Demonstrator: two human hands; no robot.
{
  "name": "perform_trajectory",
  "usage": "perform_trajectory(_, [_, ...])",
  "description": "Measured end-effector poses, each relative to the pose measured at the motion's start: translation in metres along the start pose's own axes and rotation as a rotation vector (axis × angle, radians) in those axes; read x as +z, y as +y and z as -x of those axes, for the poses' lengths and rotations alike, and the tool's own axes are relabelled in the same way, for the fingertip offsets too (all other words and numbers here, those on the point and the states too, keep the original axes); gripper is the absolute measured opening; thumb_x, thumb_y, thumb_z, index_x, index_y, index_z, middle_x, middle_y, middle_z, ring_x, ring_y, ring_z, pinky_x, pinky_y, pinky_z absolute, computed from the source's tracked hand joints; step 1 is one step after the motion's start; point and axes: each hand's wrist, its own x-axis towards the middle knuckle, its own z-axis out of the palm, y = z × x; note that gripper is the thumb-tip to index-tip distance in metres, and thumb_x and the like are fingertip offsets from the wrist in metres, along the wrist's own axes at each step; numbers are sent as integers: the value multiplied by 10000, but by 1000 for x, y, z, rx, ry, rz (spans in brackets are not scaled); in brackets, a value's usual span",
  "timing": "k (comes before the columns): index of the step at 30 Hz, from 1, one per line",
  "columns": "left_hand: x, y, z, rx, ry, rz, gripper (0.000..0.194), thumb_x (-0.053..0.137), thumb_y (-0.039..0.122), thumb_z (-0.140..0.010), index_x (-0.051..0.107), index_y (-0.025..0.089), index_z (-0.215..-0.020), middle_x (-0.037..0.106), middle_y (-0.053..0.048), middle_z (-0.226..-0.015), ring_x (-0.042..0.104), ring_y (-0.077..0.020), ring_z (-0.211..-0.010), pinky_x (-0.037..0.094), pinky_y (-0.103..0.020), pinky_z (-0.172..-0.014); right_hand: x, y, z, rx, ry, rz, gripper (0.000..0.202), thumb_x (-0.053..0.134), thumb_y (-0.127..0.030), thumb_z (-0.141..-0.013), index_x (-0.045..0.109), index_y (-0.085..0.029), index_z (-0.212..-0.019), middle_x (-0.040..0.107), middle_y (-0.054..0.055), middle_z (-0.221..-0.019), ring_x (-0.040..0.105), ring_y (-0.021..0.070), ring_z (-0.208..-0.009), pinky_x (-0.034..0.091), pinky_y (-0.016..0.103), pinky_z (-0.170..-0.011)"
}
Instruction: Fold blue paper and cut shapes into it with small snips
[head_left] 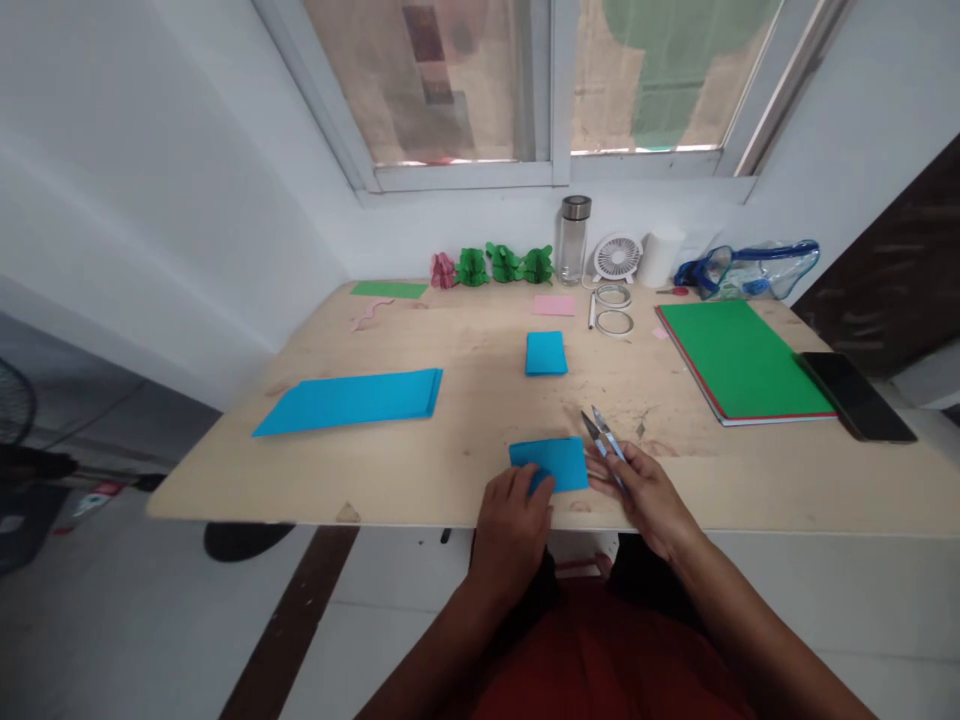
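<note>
A small folded piece of blue paper (568, 459) lies near the table's front edge. My left hand (516, 515) grips its lower left part, fingers curled over it. In my right hand (651, 498) is a pair of thread snips (604, 440), closed in by my fingers; their two pointed blades stand apart and point away from me, just right of the paper. The lower end of the snips is hidden in the palm. Farther back lies a small blue paper stack (546, 354). Long blue paper strips (352, 397) lie to the left, slightly fanned.
Green paper flowers (504, 263) and a pink one (443, 270) stand along the wall beside a glass bottle (573, 245) and white fan (618, 258). Tape rings (614, 322) lie before them. At right are green sheets (742, 360) and a phone (855, 396).
</note>
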Motion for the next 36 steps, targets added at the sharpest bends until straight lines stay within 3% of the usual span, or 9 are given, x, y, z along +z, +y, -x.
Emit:
perform_trajectory(6, [4, -29, -3, 178, -98, -121, 230, 469, 134, -869, 635, 171, -1024, 615, -115, -1106, 541, -253, -976, 432, -416, -861, 18, 16, 29, 95, -62, -121, 394, 735, -479, -705, 632, -216, -979, 674, 65, -1021, 640, 226, -978, 487, 400, -894])
perform_trajectory(10, [2, -41, -1, 300, -37, -116, 254, 440, 118, -879, 635, 167, -1035, 633, -109, -1070, 544, -246, -975, 421, -397, -857, 28, 25, 40, 130, -64, -155, 408, 752, -489, -680, 632, -219, -962, 664, 53, -989, 637, 220, -968, 500, 383, -871])
perform_trajectory(13, [2, -44, 6, 287, 33, -105, 262, 422, 121, -887, 641, 171, -1023, 635, -113, -1055, 552, -235, -926, 426, -370, -820, 34, 31, 43, 151, -53, -167, 449, 752, -518, -665, 622, -220, -974, 657, 59, -1021, 634, 226, -987, 500, 381, -866])
perform_trajectory(16, [7, -42, 18, 125, 73, -121, 274, 415, 114, -885, 647, 184, -1010, 636, -109, -959, 556, -208, -795, 431, -330, -716, 38, 36, 43, 164, -43, -167, 490, 748, -556, -647, 614, -211, -968, 657, 70, -1031, 636, 246, -998, 500, 388, -855])
perform_trajectory(19, [11, -35, 25, -102, 24, -42, 264, 412, 177, -899, 644, 193, -1024, 615, -75, -793, 537, -192, -675, 416, -306, -627, 43, 38, 43, 173, -50, -162, 502, 754, -559, -632, 615, -203, -957, 665, 75, -1006, 642, 254, -984, 505, 387, -836])
perform_trajectory(25, [-2, -21, 14, -535, -77, 439, 295, 504, 311, -850, 597, 213, -1112, 659, -73, -986, 605, -226, -895, 457, -354, -805, 47, 34, 43, 234, -104, -251, 440, 760, -489, -664, 619, -217, -979, 648, 82, -1124, 635, 255, -1020, 498, 407, -865])
perform_trajectory(30, [-14, -17, 8, -826, -115, 645, 425, 600, 354, -766, 549, 206, -1162, 659, -78, -1026, 619, -242, -932, 463, -384, -836, 51, 35, 42, 246, -191, -340, 424, 745, -450, -700, 613, -224, -1034, 624, 89, -1188, 611, 261, -1080, 483, 415, -887])
perform_trajectory(33, [-14, -21, 8, -974, -73, 878, 555, 636, 366, -727, 454, 199, -1223, 661, -67, -940, 641, -186, -737, 490, -291, -621, 53, 37, 41, 263, -222, -329, 420, 745, -447, -701, 618, -225, -1034, 625, 89, -1191, 608, 259, -1084, 474, 415, -891])
perform_trajectory(36, [-13, -30, 2, -1075, -68, 1083, 631, 664, 406, -693, 393, 182, -1217, 630, -12, -762, 547, -112, -469, 360, -195, -391, 53, 39, 38, 265, -243, -298, 426, 740, -469, -701, 628, -227, -1033, 636, 91, -1174, 606, 256, -1082, 466, 415, -893])
